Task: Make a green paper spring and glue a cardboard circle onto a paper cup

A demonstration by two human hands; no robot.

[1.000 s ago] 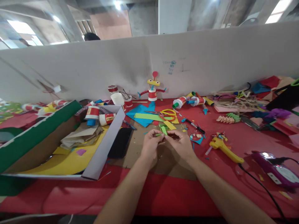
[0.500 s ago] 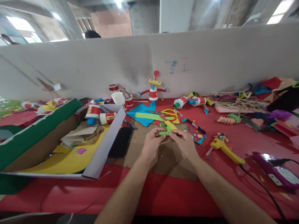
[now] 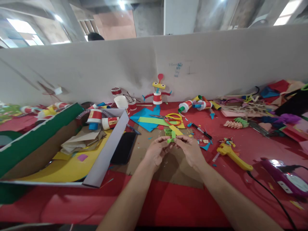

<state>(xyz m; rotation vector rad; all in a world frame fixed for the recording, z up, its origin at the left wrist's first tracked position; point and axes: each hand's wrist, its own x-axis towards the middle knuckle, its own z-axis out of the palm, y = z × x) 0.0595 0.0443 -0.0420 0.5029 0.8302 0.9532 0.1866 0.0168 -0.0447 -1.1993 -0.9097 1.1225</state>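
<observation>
Both hands meet over a brown cardboard sheet (image 3: 178,170), pinching a light-green paper strip (image 3: 173,137) between them. My left hand (image 3: 156,150) grips its left end, with thumb and fingers pressed together. On the other end are the closed fingertips of my right hand (image 3: 189,148). The strip looks folded, with one part upright and one part sideways. Just behind it lies a green pleated paper spring (image 3: 167,132), beside a yellow paper piece (image 3: 176,130). Scissors (image 3: 174,118) with yellow and red handles rest farther back on blue and green paper.
A box (image 3: 106,154) holding paper and cup figures stands left, beside a black phone (image 3: 123,148). A paper-cup robot (image 3: 158,97) stands by the partition. Rightward lie a marker (image 3: 201,131), a yellow glue gun (image 3: 233,155) with its cord, and a purple power strip (image 3: 284,176).
The fingers have shifted slightly down and turned the green strip, so part of it now stands upright. The pleated spring behind shows more clearly. Other things stay put.
</observation>
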